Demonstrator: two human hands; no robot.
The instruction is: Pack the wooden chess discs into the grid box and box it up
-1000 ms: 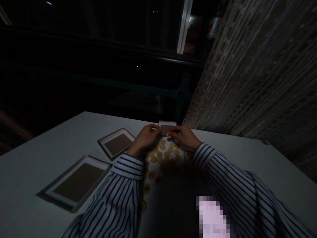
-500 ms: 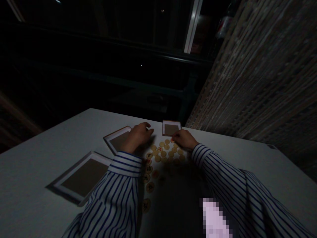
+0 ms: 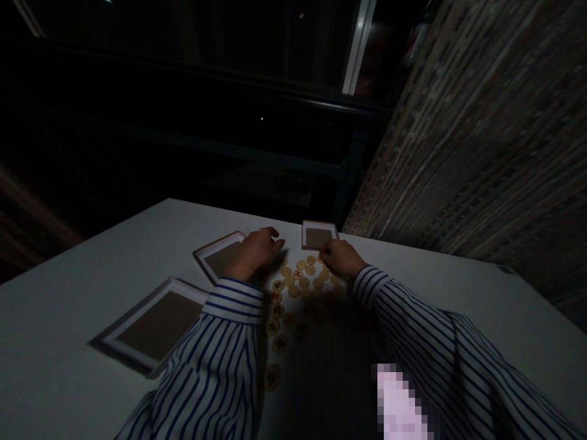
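Observation:
Round wooden Chinese chess pieces (image 3: 304, 283) lie scattered on the white table between my two arms, some with red or black characters and others blank side up. My right hand (image 3: 343, 258) has its fingers curled together at the far edge of the group, the fingertips on a red-marked chess piece (image 3: 320, 259) that is mostly covered. My left hand (image 3: 257, 250) hovers left of the group, thumb and forefinger apart, with nothing seen between them. Shadow darkens the pieces nearest me.
A shallow box tray (image 3: 320, 221) stands behind my right hand. Another box tray (image 3: 205, 264) is partly behind my left hand, and a larger one (image 3: 132, 362) lies beside my left forearm. A beaded curtain (image 3: 463, 134) hangs at the right of the table (image 3: 73, 293).
Both hands stay almost in place, the right fingers still at the red-marked piece. The view has shifted very slightly; the pieces and trays keep their arrangement.

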